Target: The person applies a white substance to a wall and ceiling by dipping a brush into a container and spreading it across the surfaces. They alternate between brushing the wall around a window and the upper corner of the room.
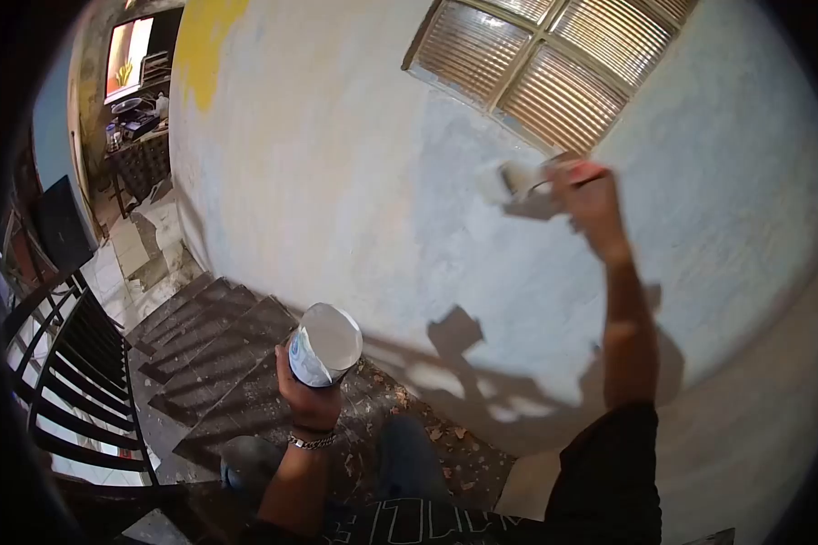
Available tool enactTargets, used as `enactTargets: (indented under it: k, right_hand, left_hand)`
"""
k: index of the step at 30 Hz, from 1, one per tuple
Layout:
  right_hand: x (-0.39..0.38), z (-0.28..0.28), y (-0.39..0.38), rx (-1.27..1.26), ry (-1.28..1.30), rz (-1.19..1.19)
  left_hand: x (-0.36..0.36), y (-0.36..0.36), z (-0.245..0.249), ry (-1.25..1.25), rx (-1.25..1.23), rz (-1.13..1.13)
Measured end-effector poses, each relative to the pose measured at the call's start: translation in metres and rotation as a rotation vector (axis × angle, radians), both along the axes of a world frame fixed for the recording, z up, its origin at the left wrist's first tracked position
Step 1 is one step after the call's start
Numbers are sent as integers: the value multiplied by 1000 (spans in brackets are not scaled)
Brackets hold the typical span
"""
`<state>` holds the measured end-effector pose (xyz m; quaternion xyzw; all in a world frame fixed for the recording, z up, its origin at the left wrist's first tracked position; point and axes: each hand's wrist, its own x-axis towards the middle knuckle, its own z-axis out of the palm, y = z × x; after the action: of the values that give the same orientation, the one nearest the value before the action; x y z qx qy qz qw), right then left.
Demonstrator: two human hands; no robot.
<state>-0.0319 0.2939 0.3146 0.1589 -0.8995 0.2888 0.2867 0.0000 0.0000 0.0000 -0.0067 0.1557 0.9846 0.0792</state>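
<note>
My left hand (309, 395) is wrapped round the side of a white paint bucket (311, 363) with some blue on its label. The bucket tilts a little, and its pale inside shows through the open top. Raised at the wall, my right hand (593, 204) grips a paintbrush (587, 171) with a red handle. Motion blurs the brush head, which points left close to the wall just below the window. The wall (336, 173) is patchy, with whitish-blue paint over cream and a yellow area at the upper left.
A ribbed-glass window (563, 91) is set in the wall above my right hand. Dark stairs (209, 336) descend at the left beside a black metal railing (82, 391). Paint flakes (454, 436) litter the landing by my legs. Beyond a doorway stands a cluttered table (141, 150).
</note>
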Motion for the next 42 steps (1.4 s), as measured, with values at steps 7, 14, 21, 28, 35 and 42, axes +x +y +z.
enactTargets:
  k: [7,14,21,28,35,42]
  right_hand:
    - [-55,-3,14,357,11,-261]
    - [-20,103,-37,-22,107,-249]
    - [-66,65,-9,177,258,-249]
    - [-61,9,-28,66,85,-41]
    - [-91,-132,-43,271,2,-122]
    - [-141,-93,-61,256,90,-209]
  left_hand:
    - [-7,-4,-17,-45,73,36]
    - [-9,-11,-12,-57,52,71]
    - [-2,-16,2,-104,109,67]
    - [2,-23,14,-122,140,63]
    - [4,-23,7,-129,173,104]
    - [5,-25,18,-95,186,115]
